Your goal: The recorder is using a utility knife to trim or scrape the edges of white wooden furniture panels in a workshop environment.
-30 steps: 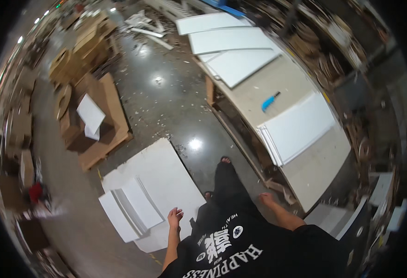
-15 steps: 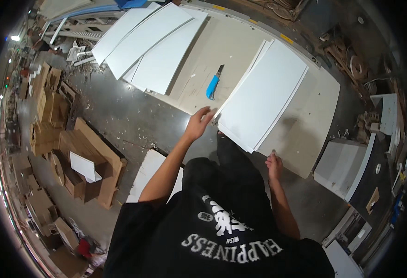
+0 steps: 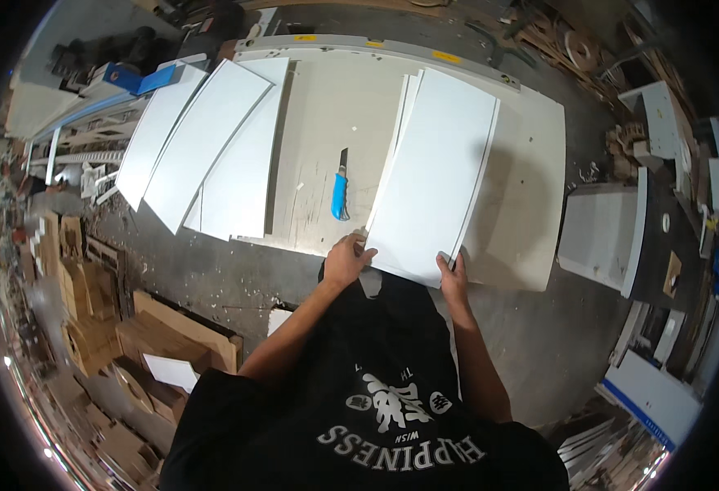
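Note:
Two or more white rectangular panels lie stacked on a pale worktable, slightly fanned so that edges of lower ones show along the left side. My left hand grips the near left corner, its thumb over the top face. At the near right corner my right hand pinches the edge, thumb on top and fingers along the side. How many sheets each hand holds cannot be seen. Left of the stack lies a utility knife with a blue handle, its dark blade pointing away from me.
More white panels are fanned over the table's left end. A metal rail with yellow labels runs along the far edge. Cardboard boxes stand on the floor at left. To the right is a grey-white bin-like piece.
Both hands have come in to the near corners of the panel stack and taken hold of it; before, they were apart from it. My view has turned, shifting the table leftward.

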